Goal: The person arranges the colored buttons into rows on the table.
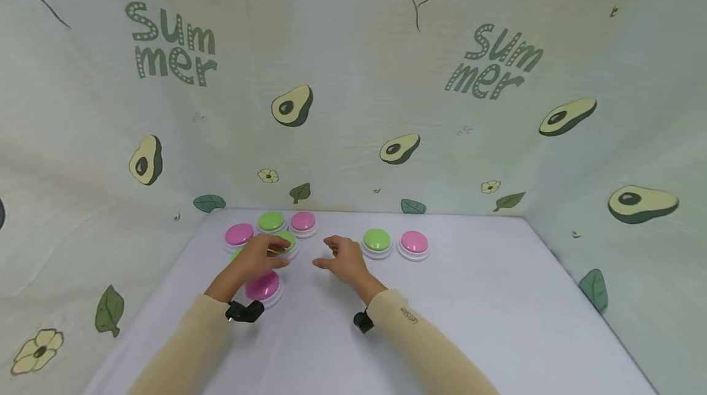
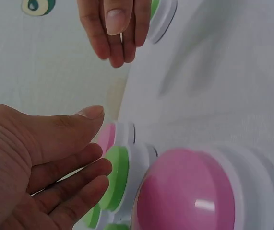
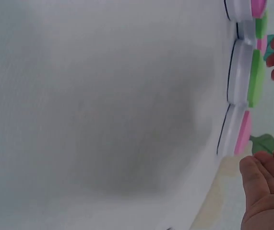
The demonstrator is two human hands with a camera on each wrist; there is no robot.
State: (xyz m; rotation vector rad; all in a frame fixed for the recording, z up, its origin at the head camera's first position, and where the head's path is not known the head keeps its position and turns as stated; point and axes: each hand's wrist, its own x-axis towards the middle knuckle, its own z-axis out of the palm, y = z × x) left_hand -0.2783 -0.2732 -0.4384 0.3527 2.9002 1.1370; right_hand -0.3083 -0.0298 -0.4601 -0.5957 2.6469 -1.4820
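Note:
Over a cluster of round push buttons on white bases, my left hand (image 1: 257,260) hovers with relaxed, slightly bent fingers and nothing in them. Closest to its wrist sits a pink button (image 1: 262,286), which looms large in the left wrist view (image 2: 184,191). Beyond its fingers is a green button (image 1: 286,237), partly covered by them. Another green button (image 1: 235,254) is mostly hidden behind that hand. My right hand (image 1: 348,262), also holding nothing, is raised left of a separate green button (image 1: 377,240). The two palms face each other across a gap.
At the cluster's back are a pink button (image 1: 239,233), a green one (image 1: 271,221) and another pink one (image 1: 302,221). A further pink button (image 1: 414,241) stands right of the separate green one. Printed cloth (image 1: 342,76) hangs behind the white table (image 1: 497,309).

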